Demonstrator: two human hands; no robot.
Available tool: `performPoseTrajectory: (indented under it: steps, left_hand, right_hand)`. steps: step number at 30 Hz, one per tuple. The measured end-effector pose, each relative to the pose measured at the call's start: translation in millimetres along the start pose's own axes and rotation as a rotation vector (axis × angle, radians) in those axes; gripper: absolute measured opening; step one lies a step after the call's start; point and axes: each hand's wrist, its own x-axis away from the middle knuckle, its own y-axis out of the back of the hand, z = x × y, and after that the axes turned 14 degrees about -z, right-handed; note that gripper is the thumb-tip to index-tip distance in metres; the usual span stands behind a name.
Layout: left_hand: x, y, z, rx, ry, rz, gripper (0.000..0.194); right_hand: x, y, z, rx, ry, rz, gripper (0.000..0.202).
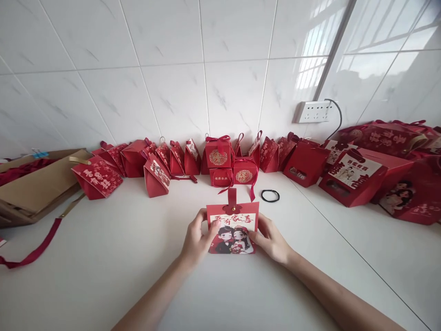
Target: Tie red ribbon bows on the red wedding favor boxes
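Head view, and it's all on the red gift box (215, 248), dead centre, cartoon couple (234, 239) facing the camera, held btwn both hands low over the white table (86, 257), touching or not I can't tell. Left hand (198, 236) grips the left edge, thumb on the printed face, fingers mostly hidden; right hand (272, 239) grips opp., thumb on the lower right of the face, fingers tucked behind. Up top, red strap (232, 197) stands upright w/ a gold stud (234, 208) at its foot. Looks v. light, prob. thin folded card: stiff along the folds, softer mid-panel, so it'd likely dent under a hard squeeze. Surface seems smooth, maybe a bit slippery, so the side edges are prob. the best hold, thumbs light; strap's poss. a weak spot, no yanking. Can't see depth or contents, so weight's a guess. Just beyond, black band (270, 201) lies to the right of the ribbon-tied boxes (219, 158), w/ more red boxes (308, 163) along the tiled wall (172, 96), cardboard box (44, 184) far left, power strip (313, 111) up at right
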Motion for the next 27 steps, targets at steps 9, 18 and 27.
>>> performPoseTrajectory:
  steps: [9,18,27]
  left_hand:
    - [-3.3,17.7,-5.5,-0.024,0.095,0.337,0.032]
    - [-0.9,15.8,-2.6,0.087,-0.034,0.536,0.074]
    - [21.0,-1.7,-9.7,0.008,-0.489,0.265,0.077]
  right_hand:
    - [4.6,6.4,-3.6,0.196,0.071,0.08,0.03]
    - [2.4,-0.3,2.3,-0.302,-0.4,-0.244,0.032]
    - [19.5,-30.9,23.6,-0.709,-0.703,-0.037,0.034]
